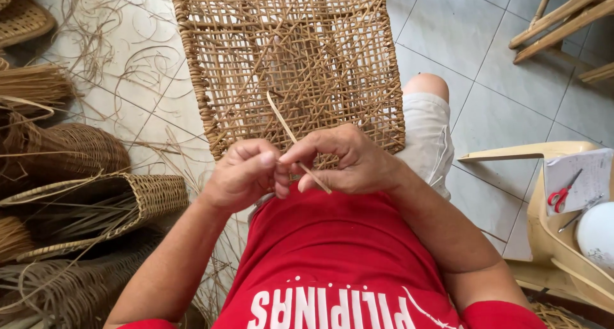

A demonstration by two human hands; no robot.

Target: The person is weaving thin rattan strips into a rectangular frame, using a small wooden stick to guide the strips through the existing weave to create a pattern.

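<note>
A flat woven rattan panel (288, 54) with an open lattice and a braided edge leans out over my lap, its near edge hidden behind my hands. Both hands meet at its near edge. My left hand (246, 172) is curled, fingertips pinching at the same spot as the right. My right hand (348, 159) pinches a thin rattan strip (291, 137) that slants up to the left across the panel. Its lower end pokes out below my right fingers.
Woven baskets (96, 198) and bundles of loose rattan strands (32, 86) crowd the tiled floor on the left. A beige plastic chair (550, 233) on the right holds paper, red-handled scissors (563, 195) and a white bowl. Wooden furniture legs (563, 15) stand at the top right.
</note>
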